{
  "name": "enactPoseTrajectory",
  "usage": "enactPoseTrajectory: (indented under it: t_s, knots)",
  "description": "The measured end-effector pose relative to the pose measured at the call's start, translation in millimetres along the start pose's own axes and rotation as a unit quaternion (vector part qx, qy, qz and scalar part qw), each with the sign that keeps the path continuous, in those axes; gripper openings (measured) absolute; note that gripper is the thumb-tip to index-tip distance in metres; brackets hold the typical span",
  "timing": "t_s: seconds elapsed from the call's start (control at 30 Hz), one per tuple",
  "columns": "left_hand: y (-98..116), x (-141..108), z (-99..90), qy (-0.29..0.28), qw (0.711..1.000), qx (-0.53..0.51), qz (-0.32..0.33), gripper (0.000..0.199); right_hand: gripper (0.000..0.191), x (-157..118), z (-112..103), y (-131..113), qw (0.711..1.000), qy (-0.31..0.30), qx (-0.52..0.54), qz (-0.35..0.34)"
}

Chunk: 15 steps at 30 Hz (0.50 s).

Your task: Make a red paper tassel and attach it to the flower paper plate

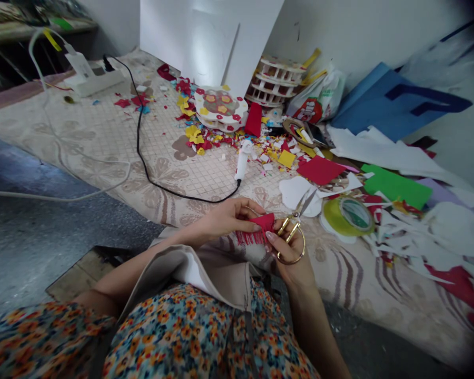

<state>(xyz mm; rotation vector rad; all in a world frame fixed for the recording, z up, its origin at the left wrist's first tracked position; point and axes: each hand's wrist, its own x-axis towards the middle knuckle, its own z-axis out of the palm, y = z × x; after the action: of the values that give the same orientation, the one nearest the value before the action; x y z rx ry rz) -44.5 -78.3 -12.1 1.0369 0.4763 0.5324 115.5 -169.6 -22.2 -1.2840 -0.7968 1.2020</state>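
A small red piece with a fringed lower edge is pinched between the thumb and fingers of my left hand. Gold-handled scissors hang on my right hand, whose fingers pass through the handle loops; their blades point up and away, slightly apart. The thumb and fingertips of my right hand also touch the right end of the red fringe. Beyond my hands, a white glue gun with a black cord lies on the patterned tablecloth.
A decorated white round piece stands among coloured scraps, before a tiered structure. Yellow tape, red paper, green paper and white offcuts lie at the right. A power strip sits back left; a blue bag leans back right.
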Motion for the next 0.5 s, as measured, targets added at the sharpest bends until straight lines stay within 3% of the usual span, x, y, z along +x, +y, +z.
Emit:
enactPoseTrajectory:
  t_s: [0.5]
  knots:
    - [2.8,-1.5,6.9,-0.006,0.998,0.048,0.032,0.038,0.028,-4.6,-1.6,1.7,0.999,0.012,-0.009,-0.032]
